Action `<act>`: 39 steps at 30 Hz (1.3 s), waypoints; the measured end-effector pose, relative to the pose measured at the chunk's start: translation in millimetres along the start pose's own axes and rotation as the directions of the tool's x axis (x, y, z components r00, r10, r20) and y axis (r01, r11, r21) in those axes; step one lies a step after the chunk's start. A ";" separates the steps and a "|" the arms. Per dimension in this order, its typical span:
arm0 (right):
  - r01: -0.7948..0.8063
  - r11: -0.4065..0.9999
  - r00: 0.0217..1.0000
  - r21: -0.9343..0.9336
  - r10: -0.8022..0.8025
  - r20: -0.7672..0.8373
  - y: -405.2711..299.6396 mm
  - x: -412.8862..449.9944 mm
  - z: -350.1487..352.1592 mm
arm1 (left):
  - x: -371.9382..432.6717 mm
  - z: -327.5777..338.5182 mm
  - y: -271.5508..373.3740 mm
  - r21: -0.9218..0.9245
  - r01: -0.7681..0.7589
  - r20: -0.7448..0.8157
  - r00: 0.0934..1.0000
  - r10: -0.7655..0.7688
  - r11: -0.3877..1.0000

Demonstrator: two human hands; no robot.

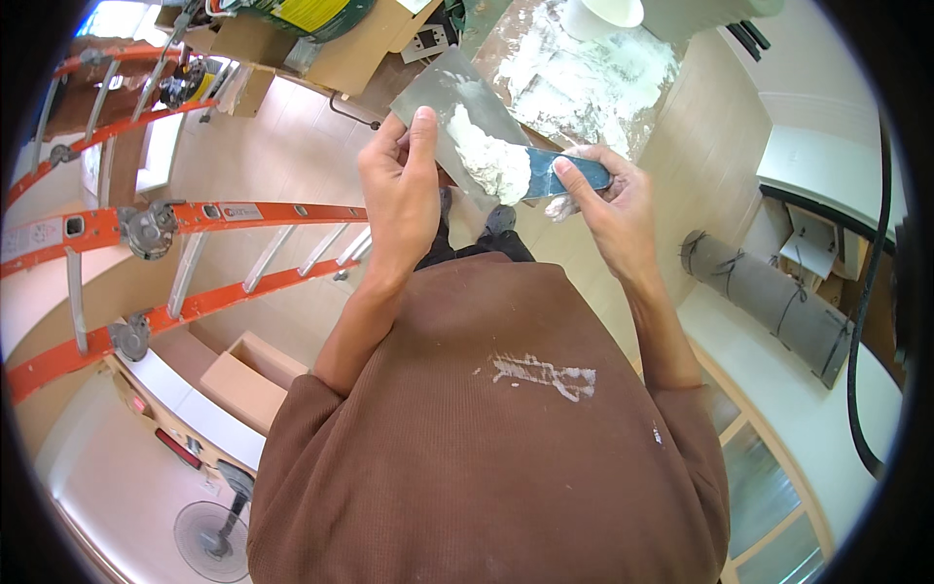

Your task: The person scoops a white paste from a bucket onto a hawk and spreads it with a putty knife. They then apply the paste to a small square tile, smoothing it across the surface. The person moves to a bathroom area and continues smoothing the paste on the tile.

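Note:
My left hand grips the left edge of a flat grey plate, thumb on top. A mound of white putty-like paste lies across the plate's middle and lower right part. In my right hand is a putty knife with a blue handle, its end up against the paste; the blade itself is hidden by the paste. White residue coats several fingers of my right hand. Beyond both hands lies a board smeared with the same white material, and a white tub stands on it.
Orange ladders with metal rungs stand at the left. An open cardboard box sits at the top, near a power strip. To the right, a tied grey roll rests on a white surface. A fan is at lower left.

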State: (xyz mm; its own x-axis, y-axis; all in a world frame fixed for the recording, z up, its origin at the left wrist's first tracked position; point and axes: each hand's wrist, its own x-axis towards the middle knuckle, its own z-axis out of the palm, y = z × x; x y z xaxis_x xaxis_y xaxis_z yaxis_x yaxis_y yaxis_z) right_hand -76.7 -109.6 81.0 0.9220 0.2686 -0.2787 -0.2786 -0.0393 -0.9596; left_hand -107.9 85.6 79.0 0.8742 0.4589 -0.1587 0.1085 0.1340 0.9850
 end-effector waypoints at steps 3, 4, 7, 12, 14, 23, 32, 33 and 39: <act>-0.017 0.985 0.990 0.169 0.041 -0.138 18.2 -10.3 10.5 | -5.1 8.3 -4.7 0.036 -0.027 -0.030 0.999 0.028 0.999; -0.015 0.974 0.983 0.225 0.055 -0.174 26.9 -11.5 14.6 | -11.4 14.6 -3.3 0.066 -0.040 -0.049 0.998 0.044 0.997; -0.018 0.907 0.965 0.420 0.125 -0.230 40.8 -14.2 30.1 | -26.6 24.8 -8.0 0.140 -0.092 -0.066 0.993 0.102 0.986; -0.033 0.790 0.972 0.612 0.168 -0.165 32.2 -5.0 42.3 | -38.7 19.2 -21.9 0.323 -0.154 -0.023 0.985 0.170 0.934; -0.023 0.782 0.979 0.623 0.145 -0.146 28.6 -0.2 43.5 | -41.6 17.2 -25.1 0.331 -0.176 -0.003 0.982 0.187 0.927; 0.169 0.929 0.985 0.329 -0.167 -0.036 -9.9 12.6 20.1 | -48.8 1.7 -19.7 0.075 -0.068 -0.010 0.998 0.069 0.995; 0.810 -0.126 0.347 -0.573 -0.684 0.642 -51.8 -23.2 11.2 | -42.0 -7.1 6.9 -0.250 -0.103 -0.073 0.994 0.087 0.963; 0.803 -0.152 0.358 -0.576 -0.650 0.671 -49.8 -29.0 14.2 | -39.8 -8.7 6.1 -0.163 -0.144 -0.118 0.985 0.126 0.976; 0.827 -0.194 0.269 -0.528 -0.688 0.674 -55.2 -36.4 10.1 | -39.0 -8.0 5.9 0.106 -0.251 -0.137 0.955 0.264 0.962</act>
State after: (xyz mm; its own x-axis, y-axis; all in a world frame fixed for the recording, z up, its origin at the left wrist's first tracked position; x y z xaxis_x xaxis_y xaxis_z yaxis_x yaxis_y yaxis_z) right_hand -97.6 -107.6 144.5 0.2583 0.7476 0.6118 0.9584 -0.2780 -0.0650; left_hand -145.2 75.5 90.5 0.7983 0.5939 0.0998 -0.0653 -0.0793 0.9947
